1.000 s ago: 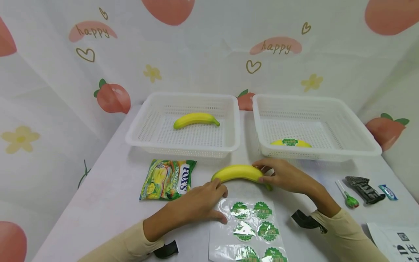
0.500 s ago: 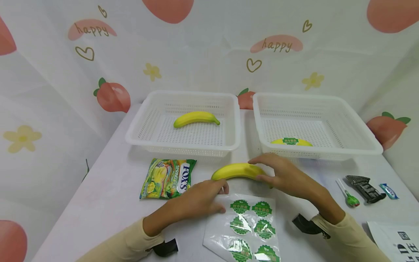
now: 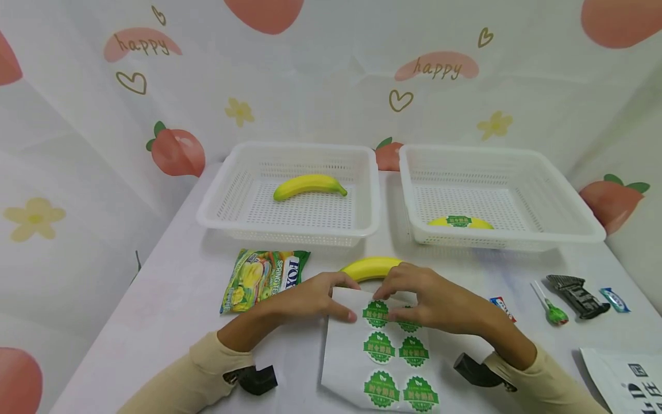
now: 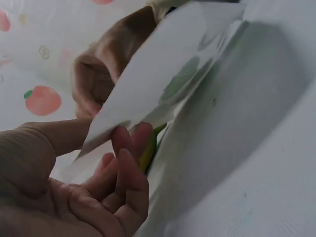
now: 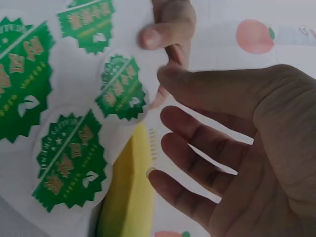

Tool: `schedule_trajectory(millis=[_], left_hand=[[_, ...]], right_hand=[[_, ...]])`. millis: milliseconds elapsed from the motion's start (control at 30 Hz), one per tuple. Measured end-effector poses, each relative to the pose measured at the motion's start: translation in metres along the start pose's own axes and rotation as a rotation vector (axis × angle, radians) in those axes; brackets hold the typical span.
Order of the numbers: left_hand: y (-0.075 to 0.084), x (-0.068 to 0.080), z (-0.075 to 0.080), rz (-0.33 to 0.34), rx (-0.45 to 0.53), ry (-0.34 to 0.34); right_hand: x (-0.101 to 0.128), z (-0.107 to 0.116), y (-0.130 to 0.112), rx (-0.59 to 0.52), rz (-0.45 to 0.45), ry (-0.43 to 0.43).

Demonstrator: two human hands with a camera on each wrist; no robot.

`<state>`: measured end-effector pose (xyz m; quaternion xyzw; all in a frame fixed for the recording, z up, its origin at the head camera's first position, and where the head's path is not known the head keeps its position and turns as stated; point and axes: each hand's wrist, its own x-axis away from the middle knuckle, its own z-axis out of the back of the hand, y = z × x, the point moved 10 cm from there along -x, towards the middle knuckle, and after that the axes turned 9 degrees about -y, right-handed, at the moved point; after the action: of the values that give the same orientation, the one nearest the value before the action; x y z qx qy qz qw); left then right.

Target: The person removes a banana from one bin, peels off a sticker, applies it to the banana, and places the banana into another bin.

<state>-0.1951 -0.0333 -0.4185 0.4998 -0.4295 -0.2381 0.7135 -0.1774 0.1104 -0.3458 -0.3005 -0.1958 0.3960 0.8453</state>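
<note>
**Caller:** Both hands have come off the banana point(image 3: 368, 268) and onto the sticker sheet point(image 3: 380, 356), whose far edge is now lifted from the table point(image 3: 170, 310), where a second ago it lay flat.

**Partner:** And the grip?

**Caller:** Left hand point(image 3: 315, 296) pinches the sheet's upper left corner, thumb on the printed face, fingers curled underneath; the left wrist view shows the paper clamped between them. Right hand point(image 3: 434, 302) is at the top row, thumb tip on the edge of a green round sticker point(image 3: 376, 313). Whether it has actually pinched that sticker, I cannot tell; the other fingers spread loosely behind the sheet.

**Partner:** Where's the banana?

**Caller:** On the table just beyond the hands, partly hidden by the raised sheet. In the right wrist view it lies directly under the paper's edge.

**Partner:** Around it?

**Caller:** A Fox's candy bag point(image 3: 264, 279) lies left of the hands. Behind, two white baskets: the left basket point(image 3: 217, 195) holds a plain banana point(image 3: 309, 186), the right basket point(image 3: 569, 195) a stickered banana point(image 3: 460, 222). A lollipop point(image 3: 550, 307) and black clip point(image 3: 576, 294) sit far right.
</note>
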Motion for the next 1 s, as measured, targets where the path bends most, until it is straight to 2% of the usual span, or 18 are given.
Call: schedule_trajectory(millis=[133,300,500,567,667,767,867,1000], left_hand=[[-0.001,-0.001,0.001,-0.012,0.124,0.005],[0.000,-0.002,0.003,-0.028,0.196,0.014],[0.003,-0.001,0.001,-0.047,0.164,-0.012],[0.005,-0.001,0.000,-0.058,0.102,-0.015],[0.009,0.000,0.000,-0.069,-0.041,0.009],[0.012,0.001,0.000,-0.075,-0.188,0.050],[0.015,0.001,-0.006,-0.081,-0.289,0.050],[0.026,0.003,-0.015,-0.142,-0.449,0.058]], right_hand=[[-0.001,-0.005,0.002,0.023,-0.031,-0.041],[-0.002,-0.009,0.004,0.022,-0.041,-0.070],[-0.005,-0.007,0.002,0.007,0.019,-0.057],[-0.005,-0.006,0.002,-0.002,0.037,-0.052],[-0.004,-0.002,0.003,-0.017,0.050,-0.034],[-0.001,0.004,0.003,-0.022,0.058,0.005],[0.003,0.012,0.003,-0.024,0.057,0.056],[0.006,0.021,-0.001,-0.002,0.071,0.137]])
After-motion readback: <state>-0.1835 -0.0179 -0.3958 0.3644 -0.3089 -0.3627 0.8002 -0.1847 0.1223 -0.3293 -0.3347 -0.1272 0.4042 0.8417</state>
